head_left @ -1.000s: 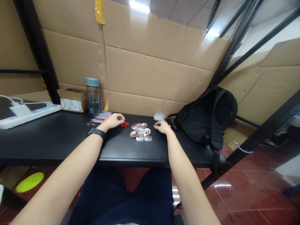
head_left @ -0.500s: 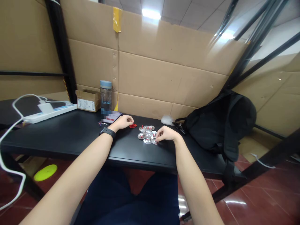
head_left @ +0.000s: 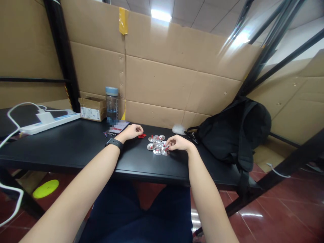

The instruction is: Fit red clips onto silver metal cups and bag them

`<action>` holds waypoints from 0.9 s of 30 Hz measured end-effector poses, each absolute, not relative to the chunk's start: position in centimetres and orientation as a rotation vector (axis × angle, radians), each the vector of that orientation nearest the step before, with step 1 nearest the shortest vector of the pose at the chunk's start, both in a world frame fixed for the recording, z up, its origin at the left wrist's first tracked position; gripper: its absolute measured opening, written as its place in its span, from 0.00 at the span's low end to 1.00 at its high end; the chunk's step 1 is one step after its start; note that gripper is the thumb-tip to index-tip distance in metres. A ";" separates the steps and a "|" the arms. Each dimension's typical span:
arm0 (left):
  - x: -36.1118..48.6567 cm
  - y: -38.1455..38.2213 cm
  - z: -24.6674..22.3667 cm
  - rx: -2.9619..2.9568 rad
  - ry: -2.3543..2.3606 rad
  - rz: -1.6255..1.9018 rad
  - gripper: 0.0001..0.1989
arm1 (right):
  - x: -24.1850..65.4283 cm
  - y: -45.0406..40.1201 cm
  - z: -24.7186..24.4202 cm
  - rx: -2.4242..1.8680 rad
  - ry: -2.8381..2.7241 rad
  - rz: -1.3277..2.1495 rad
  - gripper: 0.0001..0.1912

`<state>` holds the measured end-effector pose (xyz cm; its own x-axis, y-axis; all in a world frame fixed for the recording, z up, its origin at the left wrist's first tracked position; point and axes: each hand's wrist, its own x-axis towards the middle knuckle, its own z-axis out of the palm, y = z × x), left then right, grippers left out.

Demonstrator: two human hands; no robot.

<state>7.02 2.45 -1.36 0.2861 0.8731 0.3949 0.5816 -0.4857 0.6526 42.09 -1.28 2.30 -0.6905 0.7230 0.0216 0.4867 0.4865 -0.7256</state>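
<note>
Several small round silver dishes lie in an overlapping cluster on the black table, with small red pieces in them. My right hand is at the cluster's right edge, thumb and fingers pinched; a bit of red shows by the fingertips, too small to make out fully. To the left, my left hand rests by a small heap of red pieces, its fingers curled together. Whatever is between those fingers is hidden. A black watch band is on the left wrist.
Behind the left hand lie a phone and a water bottle, with an open carton beside it. A white power strip is at left, a black backpack at right.
The view has shifted slightly. My right hand has risen a little relative to the dishes, and red now shows near its fingertips. My left hand stays by the red heap.
</note>
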 end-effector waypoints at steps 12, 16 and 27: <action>7.1 2.4 -1.4 2.189 1.304 1.038 0.11 | 40.7 0.8 -0.3 -1.200 -2.130 0.921 0.18; 7.4 1.9 -0.9 2.189 1.304 1.045 0.11 | 41.4 0.6 0.2 -1.250 -2.026 0.882 0.18; 15.2 -3.1 1.3 2.366 0.991 1.162 0.08 | 39.3 0.2 1.0 -0.946 -1.771 0.680 0.14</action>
<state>15.21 -3.13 1.31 0.4272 0.7079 0.5625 0.4437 -0.7061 0.5518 39.28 0.17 0.97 -0.2192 0.8409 0.4948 0.2936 0.5404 -0.7885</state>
